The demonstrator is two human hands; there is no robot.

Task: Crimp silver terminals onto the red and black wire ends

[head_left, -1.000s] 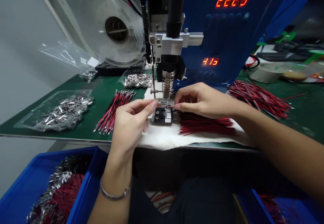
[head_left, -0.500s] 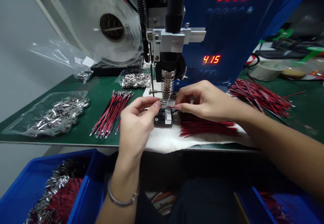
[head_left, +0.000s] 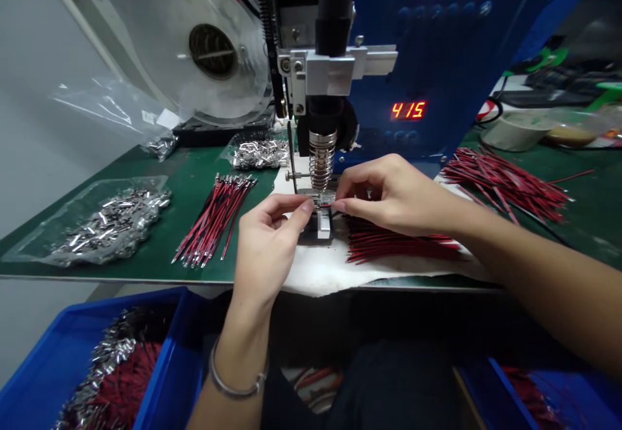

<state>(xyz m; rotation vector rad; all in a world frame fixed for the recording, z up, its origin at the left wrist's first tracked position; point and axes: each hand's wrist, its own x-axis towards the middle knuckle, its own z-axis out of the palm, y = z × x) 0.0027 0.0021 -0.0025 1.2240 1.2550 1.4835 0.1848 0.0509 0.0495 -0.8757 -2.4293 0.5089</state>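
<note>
Colours: glossy green flat desk (head_left: pixel 194 177), solid blue plastic bin (head_left: pixel 53 352).
Thin insulated wires (head_left: pixel 403 241): red mixed with black.

You're in a workshop, at an electronics assembly bench: a blue machine (head_left: pixel 437 61) with red digital readouts stands at the back of the green worktop (head_left: pixel 194 164), with bags of metal parts (head_left: pixel 111 223) towards its left end and bundled red-and-black wires (head_left: pixel 211 219).

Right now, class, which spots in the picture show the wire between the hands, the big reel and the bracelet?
Wire (head_left: pixel 326 206): head view, on its short visible red stretch.
Reel (head_left: pixel 212 52): head view, on its dark hub.
Bracelet (head_left: pixel 236 392): head view, on the lower curve of its band.
</note>
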